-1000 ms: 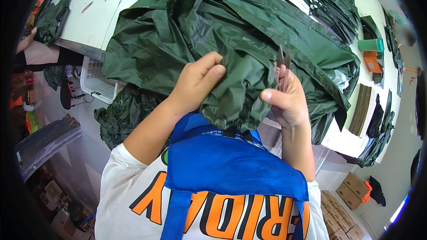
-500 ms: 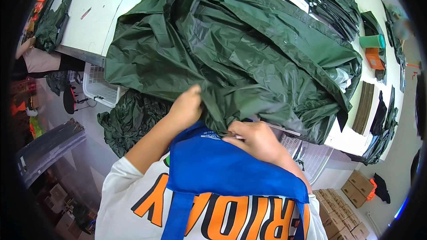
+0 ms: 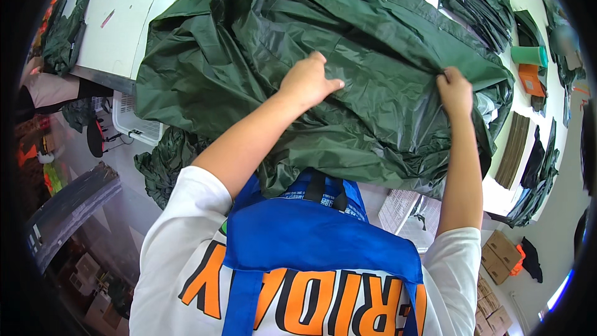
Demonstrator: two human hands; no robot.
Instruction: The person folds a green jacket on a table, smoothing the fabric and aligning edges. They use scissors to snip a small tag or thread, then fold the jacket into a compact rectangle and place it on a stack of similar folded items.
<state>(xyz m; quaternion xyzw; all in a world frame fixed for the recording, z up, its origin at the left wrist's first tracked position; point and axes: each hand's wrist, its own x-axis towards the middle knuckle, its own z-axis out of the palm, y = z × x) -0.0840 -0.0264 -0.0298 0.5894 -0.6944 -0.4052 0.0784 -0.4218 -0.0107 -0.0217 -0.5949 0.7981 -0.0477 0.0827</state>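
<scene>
A large dark green garment of thin, shiny, waterproof-looking fabric [image 3: 373,112] lies crumpled over the near table edge and hangs toward my blue apron [image 3: 311,230]. My left hand [image 3: 309,83] is over its middle, palm down, with thumb and fingers apart and nothing held. Farther right, my right hand [image 3: 456,92] is closed on a fold of the same garment near its right side. Whether anything else is inside that hand is hidden. The lower edge of the garment drapes down just above the apron.
A white table [image 3: 118,31] carries dark strips [image 3: 476,18], a green cylinder [image 3: 529,56], an orange box [image 3: 532,79] and a brown stack [image 3: 513,149]. White baskets [image 3: 134,121] stand below. Cartons [image 3: 499,254] are at lower right. Another person's arm [image 3: 31,65] shows at far left.
Both hands have moved away from the bunched fabric by my apron, up over the garment. My left hand has opened, my right has gone right. A small metallic tool seen near my right hand no longer shows.
</scene>
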